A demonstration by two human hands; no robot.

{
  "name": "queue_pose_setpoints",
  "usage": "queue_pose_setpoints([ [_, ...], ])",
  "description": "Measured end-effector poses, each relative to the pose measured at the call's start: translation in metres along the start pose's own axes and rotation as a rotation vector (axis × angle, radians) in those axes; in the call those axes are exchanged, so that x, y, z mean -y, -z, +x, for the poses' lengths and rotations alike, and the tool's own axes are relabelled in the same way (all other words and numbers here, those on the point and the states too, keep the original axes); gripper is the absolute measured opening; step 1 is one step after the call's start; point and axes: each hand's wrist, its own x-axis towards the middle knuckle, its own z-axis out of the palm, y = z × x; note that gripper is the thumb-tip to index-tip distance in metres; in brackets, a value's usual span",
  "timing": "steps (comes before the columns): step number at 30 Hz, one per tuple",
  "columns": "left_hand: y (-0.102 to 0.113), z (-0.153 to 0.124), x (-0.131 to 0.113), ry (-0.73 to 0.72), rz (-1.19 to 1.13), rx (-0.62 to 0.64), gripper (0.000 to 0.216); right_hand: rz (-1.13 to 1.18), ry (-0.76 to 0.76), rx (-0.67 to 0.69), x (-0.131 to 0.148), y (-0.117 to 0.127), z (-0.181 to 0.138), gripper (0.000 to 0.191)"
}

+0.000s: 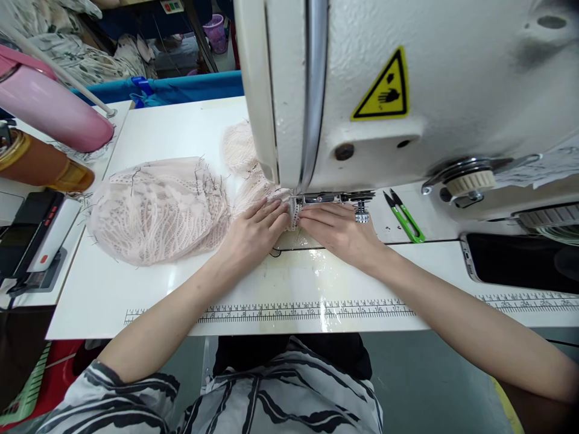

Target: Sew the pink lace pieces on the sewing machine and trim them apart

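Note:
A heap of pale pink lace fabric (158, 211) lies on the white table (149, 283), left of a white sewing machine (407, 90). A narrow lace strip (295, 212) runs under the presser foot. My left hand (256, 232) lies flat on the lace just left of the foot, fingers stretched out and pressing it down. My right hand (337, 229) rests flat on the strip right of the foot, fingers extended toward the left hand's fingertips. The needle area is partly hidden by the machine head.
Green thread snips (404, 218) lie right of the foot. A dark phone (520, 260) sits at the right. A pink bottle (49, 102), a brown bottle (40, 166) and a black control box (38, 232) stand at the left. A ruler strip (294, 311) lines the table's front edge.

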Motion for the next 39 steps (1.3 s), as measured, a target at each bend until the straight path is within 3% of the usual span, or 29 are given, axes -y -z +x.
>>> queue_pose_setpoints([
  [12, -0.004, -0.001, -0.001, -0.046, 0.120, 0.011, 0.037, -0.172, -0.174, -0.092, 0.003, -0.001, -0.005, 0.021],
  [19, -0.007, -0.002, -0.002, 0.023, 0.034, 0.017, 0.040, -0.105, -0.291, -0.044, 0.003, -0.003, -0.004, 0.025],
  [25, -0.008, -0.001, 0.000, -0.038, 0.158, -0.019, 0.038, -0.017, -0.350, -0.069, 0.000, 0.001, 0.005, 0.022],
  [32, -0.005, 0.002, -0.002, -0.012, 0.130, -0.008, 0.038, 0.085, -0.366, -0.053, -0.002, 0.010, 0.013, 0.020],
  [39, -0.003, 0.001, -0.002, -0.099, 0.110, -0.010, 0.037, -0.092, -0.218, -0.077, -0.003, -0.004, -0.006, 0.021],
])
